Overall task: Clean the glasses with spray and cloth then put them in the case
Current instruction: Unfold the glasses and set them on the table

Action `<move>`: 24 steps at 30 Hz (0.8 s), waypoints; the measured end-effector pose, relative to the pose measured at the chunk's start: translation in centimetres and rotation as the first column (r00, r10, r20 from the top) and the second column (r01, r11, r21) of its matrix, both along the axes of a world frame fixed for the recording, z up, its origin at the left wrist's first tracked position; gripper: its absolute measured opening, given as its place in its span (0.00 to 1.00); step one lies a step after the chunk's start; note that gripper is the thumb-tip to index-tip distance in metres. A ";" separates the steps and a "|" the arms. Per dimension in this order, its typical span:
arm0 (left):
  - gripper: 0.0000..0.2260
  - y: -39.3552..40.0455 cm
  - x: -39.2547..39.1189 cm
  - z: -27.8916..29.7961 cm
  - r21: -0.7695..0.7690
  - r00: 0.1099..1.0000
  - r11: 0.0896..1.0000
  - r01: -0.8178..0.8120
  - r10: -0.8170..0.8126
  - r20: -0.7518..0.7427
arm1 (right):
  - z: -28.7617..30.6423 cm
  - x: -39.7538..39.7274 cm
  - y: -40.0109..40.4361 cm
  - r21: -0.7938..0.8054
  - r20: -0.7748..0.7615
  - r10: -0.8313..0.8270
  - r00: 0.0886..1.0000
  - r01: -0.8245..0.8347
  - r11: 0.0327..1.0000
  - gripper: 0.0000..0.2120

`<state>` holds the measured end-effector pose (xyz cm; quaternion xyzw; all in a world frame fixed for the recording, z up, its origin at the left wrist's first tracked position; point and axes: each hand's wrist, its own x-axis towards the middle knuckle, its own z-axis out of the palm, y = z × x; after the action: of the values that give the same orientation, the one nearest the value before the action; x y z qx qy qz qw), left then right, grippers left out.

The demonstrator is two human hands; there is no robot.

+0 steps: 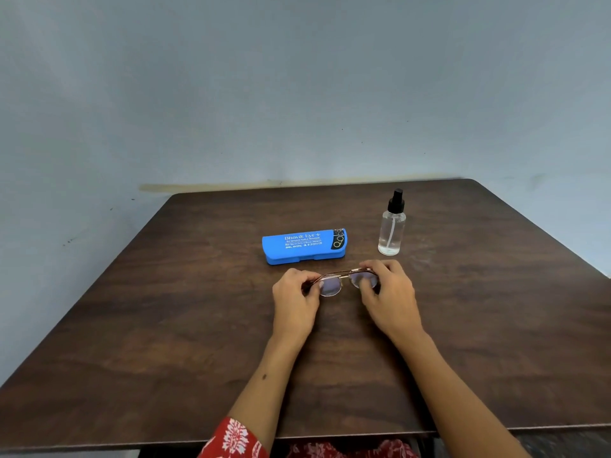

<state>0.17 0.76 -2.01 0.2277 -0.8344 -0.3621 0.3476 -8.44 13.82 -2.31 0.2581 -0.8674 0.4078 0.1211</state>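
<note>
So we've got the glasses [344,281] mid-table, held at both ends: left hand [295,300] pinches the left edge of the frame, right hand [386,292] has fingers curled around the right lens. Closed blue case [304,246] sits just beyond them, spray bottle [392,226] upright to its right on the dark wooden table [165,325]. Can't make out a cloth.
</note>
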 end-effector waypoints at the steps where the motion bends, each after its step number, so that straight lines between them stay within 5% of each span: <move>1: 0.06 0.0 0.0 0.0 -0.019 1.000 1.000 0.004 -0.004 0.006 | 0.0 0.1 0.0 0.025 -0.025 -0.008 1.000 0.009 1.000 0.12; 10: 0.08 0.1 -0.3 -0.1 -0.101 0.997 0.994 0.048 -0.041 0.070 | -0.1 0.1 -0.2 0.202 -0.174 0.105 0.979 -0.069 0.977 0.11; 24: 0.06 0.4 -0.5 0.0 -0.153 0.993 0.986 0.058 -0.040 0.115 | 0.4 0.1 0.2 -0.014 -0.211 0.044 0.976 -0.048 0.999 0.03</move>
<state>-0.30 1.18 -2.06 0.1989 -0.8836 -0.2907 0.3084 -8.29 14.04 -1.89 0.3186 -0.8396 0.3890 0.2054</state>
